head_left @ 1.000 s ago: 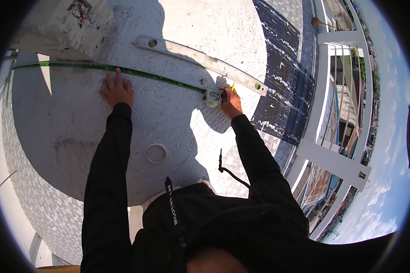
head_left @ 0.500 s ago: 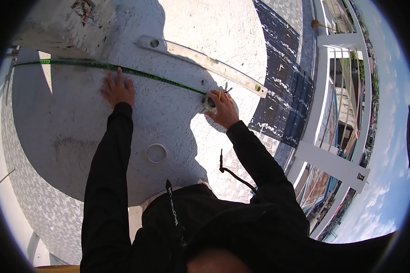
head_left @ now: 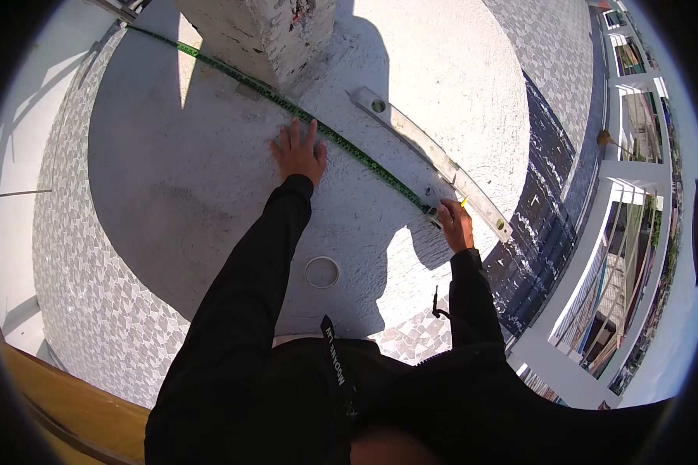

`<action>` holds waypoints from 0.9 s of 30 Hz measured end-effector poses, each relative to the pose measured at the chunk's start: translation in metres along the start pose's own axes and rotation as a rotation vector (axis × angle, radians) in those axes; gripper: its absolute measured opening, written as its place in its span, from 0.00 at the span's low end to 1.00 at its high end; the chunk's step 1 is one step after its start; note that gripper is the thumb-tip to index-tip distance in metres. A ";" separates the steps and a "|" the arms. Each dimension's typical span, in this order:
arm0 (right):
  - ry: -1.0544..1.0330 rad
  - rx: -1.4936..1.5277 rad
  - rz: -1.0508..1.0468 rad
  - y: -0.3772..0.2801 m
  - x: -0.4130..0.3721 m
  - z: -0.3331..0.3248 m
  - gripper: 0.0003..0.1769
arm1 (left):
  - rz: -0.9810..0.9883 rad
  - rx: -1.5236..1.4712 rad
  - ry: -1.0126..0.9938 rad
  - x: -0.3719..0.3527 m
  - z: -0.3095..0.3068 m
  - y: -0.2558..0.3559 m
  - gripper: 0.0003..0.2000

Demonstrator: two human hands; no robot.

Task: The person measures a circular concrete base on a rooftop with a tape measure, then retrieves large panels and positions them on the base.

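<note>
A green tape measure blade (head_left: 364, 160) runs diagonally over a round, rough white surface (head_left: 209, 186), past the foot of a square pillar (head_left: 260, 39). My left hand (head_left: 298, 155) lies with fingers spread, its fingertips at the blade's near edge. At the blade's lower right end, my right hand (head_left: 457, 225) is closed around the tape measure case (head_left: 434, 217), which is mostly hidden. Something yellow (head_left: 464, 201), perhaps a pencil, sticks up by its fingers. A long metal spirit level (head_left: 434, 155) lies beyond the blade, its right end near my right hand.
A white ring (head_left: 322, 273) lies on the round surface near my body. Dark sheeting (head_left: 543, 201) borders that surface at the right, before a white railing (head_left: 636, 170). Patterned tiles (head_left: 77, 256) surround it at the left.
The view has turned and shifted, so the surface and tape appear more diagonal. My right hand has drawn in tighter at the case. My left hand remains spread by the blade.
</note>
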State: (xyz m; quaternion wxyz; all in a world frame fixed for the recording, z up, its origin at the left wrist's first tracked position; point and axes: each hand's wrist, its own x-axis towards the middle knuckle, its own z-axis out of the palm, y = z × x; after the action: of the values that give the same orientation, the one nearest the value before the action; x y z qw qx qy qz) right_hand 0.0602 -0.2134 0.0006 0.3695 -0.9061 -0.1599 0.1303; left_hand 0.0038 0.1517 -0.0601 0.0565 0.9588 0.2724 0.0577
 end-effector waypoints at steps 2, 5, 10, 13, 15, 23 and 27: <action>-0.080 -0.162 -0.110 0.008 -0.005 0.005 0.26 | -0.030 -0.016 0.010 0.002 -0.006 0.000 0.25; -0.084 -0.187 -0.036 -0.001 -0.013 0.009 0.27 | -0.024 -0.036 -0.020 0.000 -0.008 0.000 0.26; -0.003 -0.188 -0.144 0.002 -0.012 0.012 0.24 | -0.014 -0.087 -0.042 -0.001 -0.012 -0.002 0.27; 0.009 -0.152 -0.142 0.006 -0.009 0.015 0.23 | -0.028 -0.123 -0.092 -0.001 -0.023 -0.003 0.28; -0.019 -0.125 -0.144 0.001 -0.011 0.014 0.27 | -0.040 -0.136 -0.033 -0.002 -0.020 -0.005 0.29; 0.080 -0.195 -0.287 0.025 -0.019 0.013 0.36 | -0.042 -0.214 -0.054 -0.003 -0.021 -0.006 0.31; 0.084 -0.175 -0.169 0.021 -0.030 0.009 0.35 | -0.029 -0.222 -0.054 -0.004 -0.016 -0.006 0.31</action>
State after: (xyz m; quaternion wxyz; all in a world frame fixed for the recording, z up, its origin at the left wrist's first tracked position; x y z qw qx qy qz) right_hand 0.0335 -0.2335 -0.0167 0.3050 -0.9227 -0.2310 0.0463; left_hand -0.0051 0.1564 -0.0451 0.1706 0.9438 0.2764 0.0609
